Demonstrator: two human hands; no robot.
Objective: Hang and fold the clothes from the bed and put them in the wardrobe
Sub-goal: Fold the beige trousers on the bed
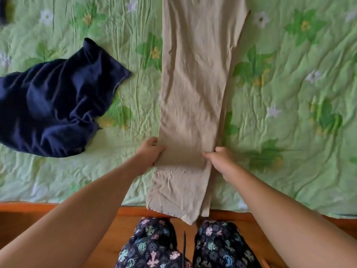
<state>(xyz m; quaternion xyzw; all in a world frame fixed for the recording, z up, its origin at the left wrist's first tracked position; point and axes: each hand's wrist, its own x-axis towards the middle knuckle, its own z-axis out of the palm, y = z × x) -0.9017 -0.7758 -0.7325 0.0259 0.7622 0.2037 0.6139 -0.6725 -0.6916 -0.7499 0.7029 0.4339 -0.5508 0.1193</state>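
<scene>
Beige trousers (pixel 195 78) lie lengthwise down the middle of the bed, legs laid one on the other, with the hem hanging over the near edge. My left hand (pixel 149 153) grips the left edge of the trouser leg, thumb on top. My right hand (pixel 220 161) pinches the right edge at the same height. A crumpled navy garment (pixel 58 101) lies on the bed to the left, apart from both hands.
The bed is covered by a light green floral quilt (pixel 289 93). An orange wooden bed frame (pixel 29 211) runs along the near edge. My legs in dark patterned trousers (pixel 154 246) stand against it. A dark item (pixel 2 12) shows at the top left corner.
</scene>
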